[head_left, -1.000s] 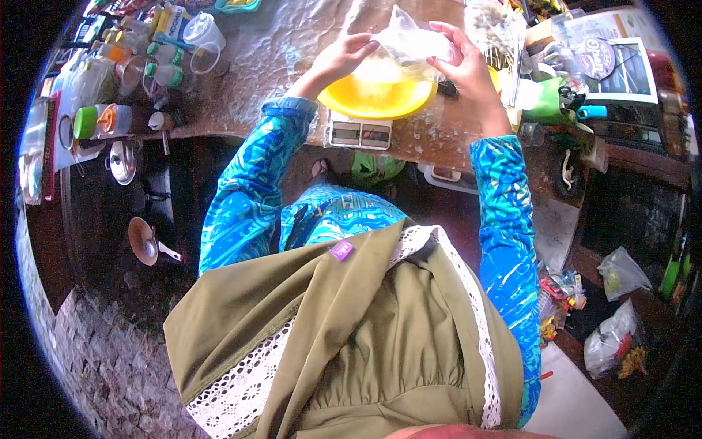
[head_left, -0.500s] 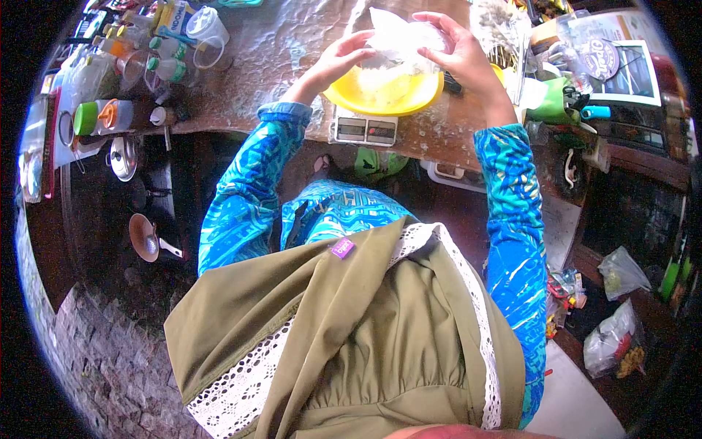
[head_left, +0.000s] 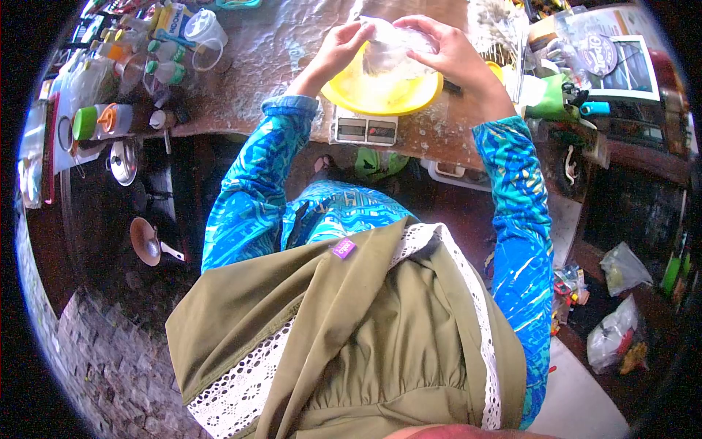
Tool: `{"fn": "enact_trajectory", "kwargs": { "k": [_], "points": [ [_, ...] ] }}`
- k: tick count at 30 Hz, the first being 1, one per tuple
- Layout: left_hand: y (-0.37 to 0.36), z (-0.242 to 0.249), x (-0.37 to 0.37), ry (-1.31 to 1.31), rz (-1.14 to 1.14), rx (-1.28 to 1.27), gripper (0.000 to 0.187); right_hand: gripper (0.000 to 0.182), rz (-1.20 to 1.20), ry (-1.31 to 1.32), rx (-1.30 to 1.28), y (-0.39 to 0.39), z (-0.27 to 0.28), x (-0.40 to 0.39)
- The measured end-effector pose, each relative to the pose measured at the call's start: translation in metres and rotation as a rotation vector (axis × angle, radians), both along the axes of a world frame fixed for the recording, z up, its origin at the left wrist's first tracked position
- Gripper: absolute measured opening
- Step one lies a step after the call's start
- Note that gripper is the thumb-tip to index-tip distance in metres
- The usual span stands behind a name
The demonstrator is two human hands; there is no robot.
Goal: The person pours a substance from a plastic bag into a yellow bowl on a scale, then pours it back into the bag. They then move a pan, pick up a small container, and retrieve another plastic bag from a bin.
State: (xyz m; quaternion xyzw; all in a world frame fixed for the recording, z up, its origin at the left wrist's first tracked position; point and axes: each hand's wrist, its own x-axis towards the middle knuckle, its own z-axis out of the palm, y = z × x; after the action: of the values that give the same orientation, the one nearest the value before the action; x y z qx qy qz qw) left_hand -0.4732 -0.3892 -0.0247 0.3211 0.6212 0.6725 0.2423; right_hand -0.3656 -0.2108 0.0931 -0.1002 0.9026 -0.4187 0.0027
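A clear plastic bag [head_left: 398, 53] with white contents is held over a yellow bowl [head_left: 380, 102]. My left hand [head_left: 338, 55] pinches the bag's left edge near its top. My right hand [head_left: 453, 55] grips the right side of the bag, thumb in front. White stuff lies in the bowl under the bag, but glare and the plastic blur what it is. Beneath the bowl is a kitchen scale [head_left: 365, 129], its front panel facing me at the table's near edge.
Bottles [head_left: 164, 71] and a clear plastic pitcher [head_left: 206, 29] crowd the table's left side. On the right are a green pouch [head_left: 552, 99] and a framed panel [head_left: 632, 69]. A pan [head_left: 146, 241] hangs at lower left. Plastic bags [head_left: 613, 336] lie at lower right.
My left hand has moved slightly right and up along the bag. The bag sits a little lower and looks flatter and more see-through. The bowl and scale have stayed in place.
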Motion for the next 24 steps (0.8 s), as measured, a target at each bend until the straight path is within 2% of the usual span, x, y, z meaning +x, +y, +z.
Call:
{"fn": "enact_trajectory", "kwargs": {
  "k": [6,8,9,12,13,20,22,24],
  "points": [
    [-0.010,0.007,-0.005,0.070,0.136,0.012,0.033,0.040,-0.062,-0.040,0.119,0.008,0.000,0.002],
    [-0.015,0.018,-0.004,0.161,0.170,0.002,0.030,0.037,-0.101,0.088,0.126,0.010,-0.002,0.004],
    [-0.017,0.024,-0.003,0.283,0.251,-0.067,0.030,0.037,-0.102,0.087,0.124,0.010,-0.002,0.004],
    [-0.024,0.034,-0.004,0.319,0.281,-0.174,0.029,0.034,-0.148,0.056,0.204,0.013,0.001,0.006],
    [-0.024,0.032,-0.005,0.307,0.308,-0.096,0.028,0.032,-0.156,0.022,0.229,0.014,0.002,0.008],
    [-0.034,0.034,-0.008,0.302,0.276,-0.102,0.028,0.024,-0.227,0.004,0.411,0.026,0.015,0.016],
    [-0.037,0.037,-0.008,0.297,0.242,-0.215,0.028,0.025,-0.255,0.011,0.346,0.017,0.030,0.020],
    [-0.036,0.037,-0.007,0.297,0.257,-0.131,0.027,0.014,-0.317,0.047,0.265,-0.006,0.061,0.027]
  ]
}}
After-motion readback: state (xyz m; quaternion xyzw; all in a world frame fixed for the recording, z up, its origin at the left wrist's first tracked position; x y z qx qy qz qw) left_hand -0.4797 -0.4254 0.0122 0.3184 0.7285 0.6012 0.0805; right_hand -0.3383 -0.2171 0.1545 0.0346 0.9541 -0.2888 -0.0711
